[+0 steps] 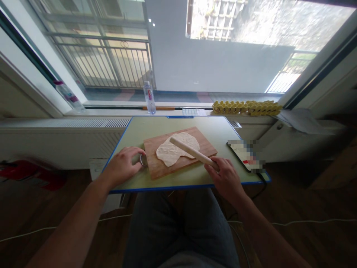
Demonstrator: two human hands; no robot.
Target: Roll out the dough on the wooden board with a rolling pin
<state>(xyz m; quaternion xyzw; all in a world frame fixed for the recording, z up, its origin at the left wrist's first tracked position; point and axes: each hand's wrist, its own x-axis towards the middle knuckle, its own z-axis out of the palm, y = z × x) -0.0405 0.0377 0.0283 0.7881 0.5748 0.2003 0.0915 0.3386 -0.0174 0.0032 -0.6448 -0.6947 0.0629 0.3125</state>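
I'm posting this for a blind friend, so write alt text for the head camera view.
A person's right hand holds a rolling pin over a flat, uneven sheet of dough on a wooden board, and the left hand is at a metal ring by the board's left edge. The board lies on a pale table in front of a window.

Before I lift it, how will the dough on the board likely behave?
The dough looks thin and wide, so it will probably sag and fold. Lying flat on the board, it may cling. Its uneven edge could stretch or tear.
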